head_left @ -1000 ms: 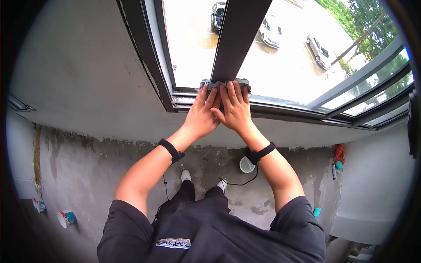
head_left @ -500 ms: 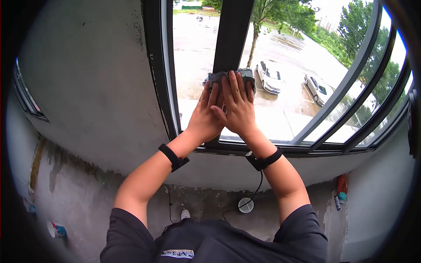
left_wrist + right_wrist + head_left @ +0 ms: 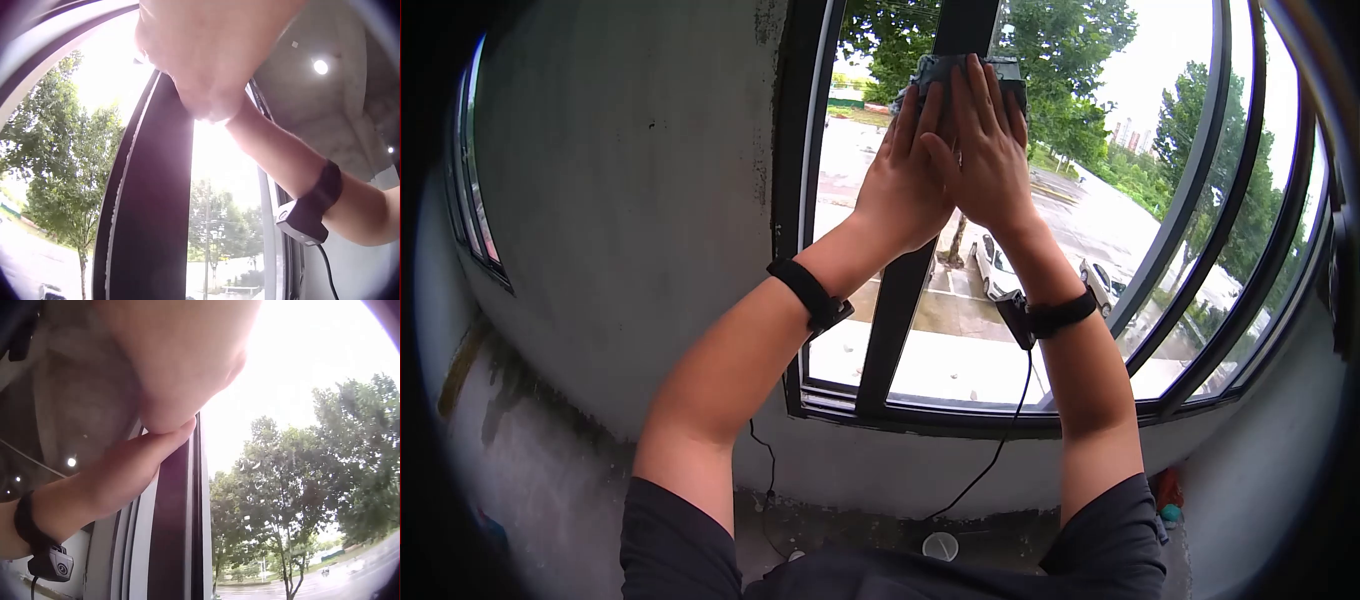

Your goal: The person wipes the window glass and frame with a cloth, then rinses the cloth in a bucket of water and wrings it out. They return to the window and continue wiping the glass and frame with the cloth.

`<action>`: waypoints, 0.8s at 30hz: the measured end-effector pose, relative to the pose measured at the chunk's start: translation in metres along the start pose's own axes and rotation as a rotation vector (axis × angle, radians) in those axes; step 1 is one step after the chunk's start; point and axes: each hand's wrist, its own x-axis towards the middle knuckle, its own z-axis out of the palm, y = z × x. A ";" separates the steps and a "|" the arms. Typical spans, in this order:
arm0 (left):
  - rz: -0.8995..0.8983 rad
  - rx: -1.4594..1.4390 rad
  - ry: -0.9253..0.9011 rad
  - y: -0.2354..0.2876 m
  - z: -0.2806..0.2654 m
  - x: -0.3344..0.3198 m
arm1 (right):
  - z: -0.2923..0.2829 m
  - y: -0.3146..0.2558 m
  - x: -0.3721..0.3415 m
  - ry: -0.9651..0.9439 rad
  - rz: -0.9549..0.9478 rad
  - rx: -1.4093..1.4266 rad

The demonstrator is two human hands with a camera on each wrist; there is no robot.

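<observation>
In the head view a crumpled grey cloth (image 3: 1006, 70) lies against the upper part of a dark window post (image 3: 897, 330). My left hand (image 3: 903, 190) presses on its left part with straight fingers. Beside it, fingers extended upward, my right hand (image 3: 997, 175) rests flat on the right part, its thumb overlapping the left hand. Both palms hide much of the cloth. The left wrist view shows the same post (image 3: 150, 200) from below, under the blurred hand; the fingertips and cloth are out of sight there.
Glass panes (image 3: 1100, 190) flank the post, with trees and parked cars outside. A bare grey wall (image 3: 640, 200) stands left. Below are the window's bottom frame (image 3: 980, 418), a white bucket (image 3: 940, 546) on the floor and a cable (image 3: 990, 465) hanging from the right wristband.
Both hands have slid up the post with the cloth, from near the bottom frame to high on it. The head view has tilted upward, showing more trees and less floor.
</observation>
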 end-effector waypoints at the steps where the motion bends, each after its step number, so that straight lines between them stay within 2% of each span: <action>1: 0.008 0.028 0.054 -0.002 -0.001 0.012 | -0.002 0.008 0.013 0.004 -0.015 -0.028; 2: 0.015 0.054 0.107 -0.004 -0.003 0.024 | -0.004 0.016 0.024 0.016 -0.020 -0.034; 3: 0.042 0.139 0.079 -0.007 -0.007 0.039 | -0.006 0.024 0.036 0.043 -0.045 -0.031; 10: 0.200 0.165 0.147 -0.041 -0.018 0.119 | -0.010 0.071 0.109 0.136 -0.099 -0.088; 13: 0.182 0.281 0.118 -0.047 -0.025 0.144 | -0.016 0.074 0.136 0.173 -0.085 -0.110; 15: 0.156 0.368 0.062 -0.050 -0.030 0.164 | -0.042 0.071 0.157 -0.102 0.048 -0.175; 16: 0.164 0.369 0.068 -0.050 -0.032 0.174 | -0.046 0.074 0.163 -0.095 0.051 -0.181; 18: 0.112 0.544 0.007 -0.047 -0.033 0.195 | -0.056 0.081 0.177 -0.136 0.098 -0.103; 20: 0.104 0.521 0.007 -0.042 -0.032 0.212 | -0.065 0.090 0.183 -0.132 0.118 -0.123; 23: 0.192 0.491 0.067 -0.028 -0.024 0.235 | -0.080 0.111 0.181 -0.181 0.198 -0.179; 24: 0.179 0.503 0.017 -0.019 -0.021 0.240 | -0.080 0.122 0.176 -0.136 0.179 -0.211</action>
